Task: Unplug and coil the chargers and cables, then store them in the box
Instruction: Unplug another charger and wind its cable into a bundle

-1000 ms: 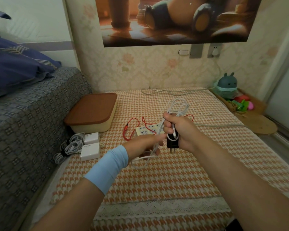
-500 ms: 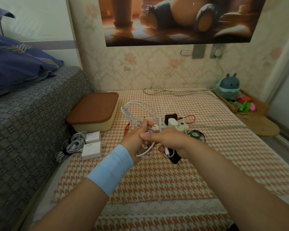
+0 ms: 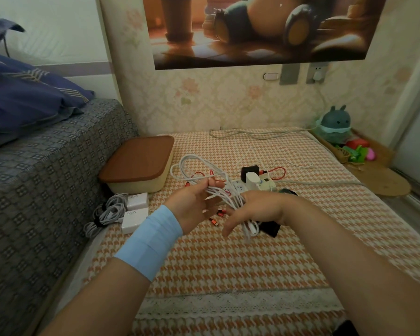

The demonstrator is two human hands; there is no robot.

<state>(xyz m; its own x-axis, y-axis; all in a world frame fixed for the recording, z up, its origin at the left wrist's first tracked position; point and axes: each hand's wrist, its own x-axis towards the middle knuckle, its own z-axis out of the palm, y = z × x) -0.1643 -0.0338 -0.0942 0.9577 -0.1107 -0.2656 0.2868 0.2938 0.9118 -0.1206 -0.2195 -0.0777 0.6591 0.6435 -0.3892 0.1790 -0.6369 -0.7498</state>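
Note:
My left hand (image 3: 192,204) pinches a looped white cable (image 3: 199,170) above the checked mat. My right hand (image 3: 255,209) holds the same cable's strands and a black charger (image 3: 269,227) under its palm, with the index finger stretched out. Behind the hands lies a white power strip (image 3: 252,185) with a black plug (image 3: 249,171) and a white plug (image 3: 252,177) still in it, and a red cable (image 3: 275,170) loops off it. The cream box (image 3: 141,166) with its brown lid on stands to the left. Two white chargers (image 3: 135,209) with coiled grey cables (image 3: 107,212) lie in front of the box.
A grey-covered bed (image 3: 46,170) with a blue pillow (image 3: 22,103) runs along the left. A grey cord (image 3: 252,134) lies at the mat's far end below the wall socket (image 3: 317,73). A toy figure (image 3: 336,124) and a round wooden board (image 3: 378,180) sit at the right.
The hands dropped from upright in front of the power strip; the cable loops swung left into my left hand, and my right hand turned palm down with the black charger beneath it.

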